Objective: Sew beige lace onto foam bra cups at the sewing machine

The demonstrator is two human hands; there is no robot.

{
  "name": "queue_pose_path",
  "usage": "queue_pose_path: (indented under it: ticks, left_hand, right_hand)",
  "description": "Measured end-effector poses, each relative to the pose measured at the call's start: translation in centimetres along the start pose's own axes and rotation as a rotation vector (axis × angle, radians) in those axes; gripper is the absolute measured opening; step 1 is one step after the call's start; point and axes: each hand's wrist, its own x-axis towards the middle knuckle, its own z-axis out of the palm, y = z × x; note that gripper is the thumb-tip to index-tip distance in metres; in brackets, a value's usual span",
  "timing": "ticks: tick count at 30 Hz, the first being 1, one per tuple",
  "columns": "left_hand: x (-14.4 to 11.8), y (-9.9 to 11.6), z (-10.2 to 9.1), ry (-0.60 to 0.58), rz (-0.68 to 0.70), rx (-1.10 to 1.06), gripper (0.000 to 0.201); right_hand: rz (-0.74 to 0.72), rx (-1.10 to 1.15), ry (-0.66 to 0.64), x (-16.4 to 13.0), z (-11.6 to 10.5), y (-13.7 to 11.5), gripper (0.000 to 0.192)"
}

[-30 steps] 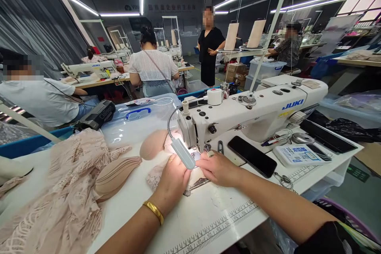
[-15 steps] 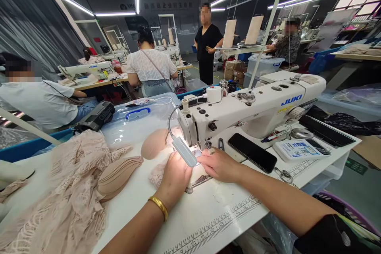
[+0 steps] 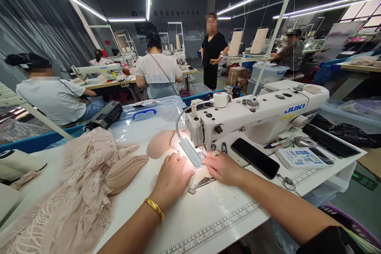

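Both forearms come in from the bottom edge and meet under the sewing machine (image 3: 256,117) head. Left hand (image 3: 172,176) lies palm down, wrist slightly bent, gold bangle (image 3: 154,209) on the wrist, ring on one finger. Its fingers are held close together and flat, pressing the lace piece (image 3: 199,175) onto the white table (image 3: 205,214); the fingertips are mostly washed out by the lamp (image 3: 190,151) glare. Right hand (image 3: 223,166) also lies palm down, knuckles raised, fingers curled together toward the needle area, tips resting on the same fabric; whether they pinch it, cannot tell. The lace piece sits under and between both sets of fingers, just below the lamp. A single foam cup (image 3: 160,143) lies just beyond the left fingertips. A stack of foam cups (image 3: 126,170) lies left of the left hand, on the edge of the lace heap (image 3: 77,190). A black phone (image 3: 255,158) lies right of the right fingers, near but apart. Small scissors (image 3: 286,182) lie further right. Other people sit at machines behind.
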Motion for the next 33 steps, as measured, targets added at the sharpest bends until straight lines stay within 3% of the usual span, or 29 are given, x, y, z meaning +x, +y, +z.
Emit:
queue_pose_path:
  ticks: [11,16,22,26,30,33]
  left_hand:
    - [-0.8,0.9,-2.3,-0.226,-0.204,0.007,0.020]
    - [-1.0,0.6,-2.7,-0.216,-0.271,0.021,0.021]
    - [-3.1,-0.2,-4.4,-0.246,-0.279,-0.006,0.019]
    - [-6.8,0.0,-6.0,-0.303,-0.294,-0.083,0.012]
    - [-11.8,2.0,-8.6,-0.401,-0.306,-0.233,0.010]
    - [-15.9,3.6,-11.2,-0.532,-0.391,-0.344,0.015]
  right_hand:
    - [0.016,-0.012,0.008,-0.9,-0.1,0.2,0.027]
    - [0.048,-0.096,0.088,-1.3,-1.0,0.7,0.024]
    - [0.128,-0.135,0.085,-2.0,-2.7,1.5,0.030]
    - [0.069,-0.063,0.036,-1.5,-2.7,-1.4,0.033]
    - [-0.178,-0.008,-0.020,0.4,0.1,-6.1,0.042]
    - [-0.384,0.047,-0.044,1.1,2.0,-9.3,0.027]
